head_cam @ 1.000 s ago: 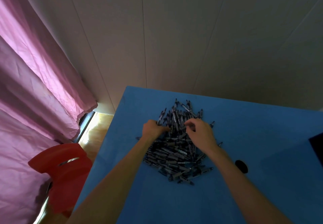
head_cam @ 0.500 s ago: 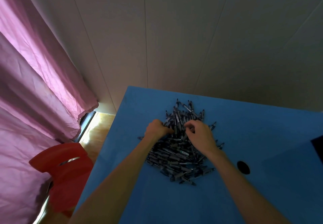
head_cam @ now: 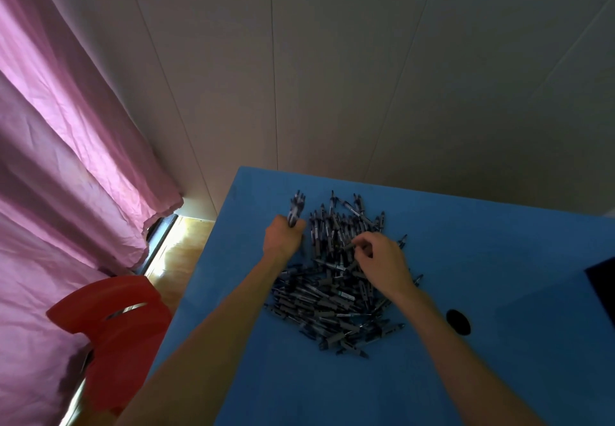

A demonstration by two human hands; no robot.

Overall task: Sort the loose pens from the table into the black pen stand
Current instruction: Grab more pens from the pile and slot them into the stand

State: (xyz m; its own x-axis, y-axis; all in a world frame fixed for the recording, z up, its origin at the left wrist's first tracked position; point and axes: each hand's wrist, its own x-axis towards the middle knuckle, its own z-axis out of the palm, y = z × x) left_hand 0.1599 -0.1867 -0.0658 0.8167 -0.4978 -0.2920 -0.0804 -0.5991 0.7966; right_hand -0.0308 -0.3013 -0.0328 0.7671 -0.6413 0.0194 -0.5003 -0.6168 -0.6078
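Observation:
A large heap of dark loose pens [head_cam: 332, 299] lies in the middle of the blue table [head_cam: 482, 226]. My left hand [head_cam: 283, 237] is at the heap's left edge and grips a small bundle of pens [head_cam: 295, 210] that stick up out of the fist. My right hand [head_cam: 382, 261] hovers over the heap's upper right, its fingers curled and pinching a pen [head_cam: 347, 245] on top of the pile. A black object [head_cam: 602, 284] is cut off by the right edge of the frame; I cannot tell whether it is the pen stand.
A round black hole [head_cam: 458, 322] is set into the table right of the heap. A red chair [head_cam: 109, 336] stands left of the table, beside a pink curtain [head_cam: 66, 159]. A grey panelled wall [head_cam: 366, 76] runs behind the table's far edge.
My left hand has lifted away from the heap to the left with a bundle of pens in its fist. My right hand has stayed over the pile, fingers working at a pen.

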